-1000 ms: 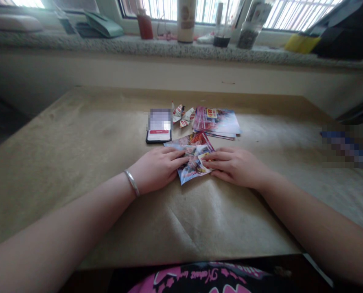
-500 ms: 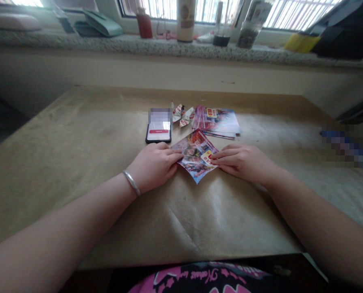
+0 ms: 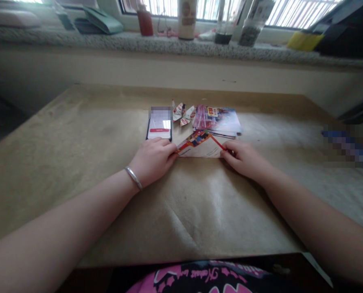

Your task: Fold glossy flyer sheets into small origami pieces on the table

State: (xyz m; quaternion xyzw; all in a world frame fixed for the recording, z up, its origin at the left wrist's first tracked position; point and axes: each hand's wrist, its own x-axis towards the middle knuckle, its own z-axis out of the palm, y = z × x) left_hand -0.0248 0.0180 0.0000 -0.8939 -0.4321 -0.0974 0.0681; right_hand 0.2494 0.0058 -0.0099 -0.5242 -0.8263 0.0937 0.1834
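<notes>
A sheet of printed paper [image 3: 201, 147] lies between my hands, folded into a triangle with its white, red-edged back showing and its point away from me. My left hand [image 3: 154, 158], with a silver bangle at the wrist, grips the left corner. At the right corner, my right hand [image 3: 241, 158] pinches the paper between thumb and fingers. Just beyond the left fingers lies a phone [image 3: 159, 124], its screen lit. Behind the sheet sit a folded paper piece [image 3: 184, 114] and a stack of colourful printed sheets [image 3: 219, 120].
The table [image 3: 108, 122] has a tan cover. A blurred blue item [image 3: 348, 148] lies at its right edge. On the stone windowsill [image 3: 157, 47] stand a red bottle [image 3: 145, 21], a pale cylinder [image 3: 186, 20], other bottles and a yellow item [image 3: 305, 40].
The paper, a diamond with its picture side up before, is now folded into a triangle showing its white back. The near corner has gone up and away from me. Both hands remain at its sides.
</notes>
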